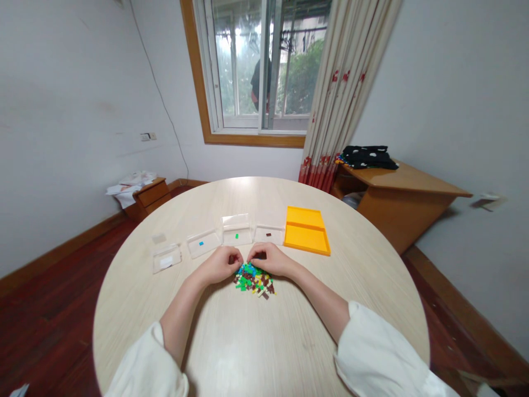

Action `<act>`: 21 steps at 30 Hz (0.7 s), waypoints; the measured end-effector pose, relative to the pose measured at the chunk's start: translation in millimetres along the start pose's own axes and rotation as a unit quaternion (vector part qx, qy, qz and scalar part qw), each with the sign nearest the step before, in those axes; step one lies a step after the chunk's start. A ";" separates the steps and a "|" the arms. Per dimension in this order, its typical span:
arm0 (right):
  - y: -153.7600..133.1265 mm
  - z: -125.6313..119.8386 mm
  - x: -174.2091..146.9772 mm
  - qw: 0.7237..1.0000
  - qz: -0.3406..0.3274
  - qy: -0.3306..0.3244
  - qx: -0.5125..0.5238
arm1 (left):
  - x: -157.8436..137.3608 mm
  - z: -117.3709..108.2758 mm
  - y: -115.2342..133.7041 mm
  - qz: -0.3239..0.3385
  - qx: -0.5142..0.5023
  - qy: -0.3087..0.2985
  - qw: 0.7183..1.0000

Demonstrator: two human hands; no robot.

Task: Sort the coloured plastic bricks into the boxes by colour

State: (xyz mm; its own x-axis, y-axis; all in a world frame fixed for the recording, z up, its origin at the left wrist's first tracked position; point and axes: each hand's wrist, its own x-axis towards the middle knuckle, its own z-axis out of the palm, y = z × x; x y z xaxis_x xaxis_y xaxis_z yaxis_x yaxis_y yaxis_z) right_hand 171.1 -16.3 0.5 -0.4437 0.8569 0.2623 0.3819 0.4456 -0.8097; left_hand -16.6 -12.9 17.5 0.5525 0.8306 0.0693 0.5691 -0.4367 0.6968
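Note:
A pile of small toy bricks [254,280] in blue, green, brown, yellow and cream lies on the round table [256,342]. At the pile's far left edge is my left hand [224,263], its thumb and fingers pinched together. My right hand [270,259] curls over the far right edge, its fingertips closed close to the left hand's. Anything in either pinch is too small or hidden to make out. Beyond my hands, clear plastic boxes hold a blue brick [201,243], a green brick [237,236] and a brown brick [268,235].
At the left stands another clear box [159,268] with a whitish patch inside. An open yellow case [308,240] lies to the right of the boxes. A wooden desk [384,193] bearing dark cloth [370,156] stands beyond the table, with a small cabinet [152,196] on the left.

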 end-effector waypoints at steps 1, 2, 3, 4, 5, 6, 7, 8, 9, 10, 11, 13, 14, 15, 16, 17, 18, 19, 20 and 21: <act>-0.1 0.0 0.1 1.000 0.002 0.000 0.001 | -0.1 -0.2 0.9 0.001 0.002 0.002 1.000; -0.2 0.0 0.3 1.000 0.004 0.000 0.002 | 0.0 -0.2 1.5 0.001 0.004 0.005 1.000; -0.3 0.1 0.4 1.000 0.004 -0.001 0.003 | 0.1 -0.2 1.9 0.001 0.004 0.011 1.000; -0.6 0.1 0.6 1.000 0.004 -0.002 0.004 | 0.2 0.0 2.1 0.002 0.003 0.016 1.000; -1.0 0.1 0.7 1.000 0.004 -0.003 0.006 | 0.4 0.2 2.1 0.003 0.001 0.022 1.000; -1.5 0.0 0.8 1.000 0.003 -0.004 0.008 | 0.6 0.3 2.1 0.004 -0.002 0.027 1.000; -2.1 0.0 0.9 1.000 0.003 -0.005 0.010 | 0.7 0.4 2.2 0.004 -0.006 0.034 0.999; -2.7 -0.1 0.9 1.000 0.004 -0.005 0.011 | 0.8 0.4 2.4 0.002 -0.011 0.039 0.999; -3.2 -0.1 0.9 1.000 0.004 -0.004 0.011 | 0.8 0.3 2.8 0.000 -0.015 0.044 0.999; -3.7 -0.2 0.9 1.000 0.004 -0.003 0.011 | 0.8 0.1 3.3 -0.004 -0.020 0.048 0.999; -4.1 -0.3 0.8 1.000 0.004 -0.002 0.010 | 0.8 -0.2 3.9 -0.006 -0.025 0.052 0.998; -4.2 -0.4 0.8 1.000 0.003 -0.002 0.008 | 0.9 -0.8 4.7 -0.003 -0.036 0.062 0.997; -3.9 -0.5 0.8 1.000 0.002 -0.004 0.008 | 1.1 -1.0 5.0 0.002 -0.041 0.068 0.997; -3.4 -0.7 0.8 1.000 0.001 -0.004 0.008 | 1.4 -1.2 5.0 0.006 -0.046 0.075 0.996; -2.7 -0.9 0.8 1.000 0.000 -0.005 0.008 | 1.7 -1.3 4.9 0.009 -0.050 0.080 0.996; -1.8 -1.1 0.8 1.000 0.000 -0.006 0.008 | 2.1 -1.3 4.7 0.009 -0.053 0.083 0.995; -0.9 -1.4 0.7 1.000 0.000 -0.008 0.008 | 2.5 -1.3 4.3 0.008 -0.054 0.085 0.995; -0.1 -1.7 0.6 1.000 0.001 -0.011 0.008 | 3.0 -1.3 3.9 0.006 -0.054 0.088 0.995; 0.5 -2.1 0.4 1.000 0.003 -0.015 0.007 | 3.4 -1.2 3.5 0.005 -0.053 0.092 0.994; 0.9 -2.5 0.2 1.000 0.004 -0.018 0.005 | 3.7 -1.1 3.0 0.005 -0.053 0.096 0.994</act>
State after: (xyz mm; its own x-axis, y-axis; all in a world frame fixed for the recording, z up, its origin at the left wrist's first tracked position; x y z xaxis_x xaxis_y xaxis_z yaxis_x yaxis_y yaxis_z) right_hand 173.4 -15.0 1.1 -0.4700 0.8502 0.2372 0.3767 0.4362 -0.8172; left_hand -13.6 -10.7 20.6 0.4250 0.8819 0.2042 0.4915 -0.4143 0.7660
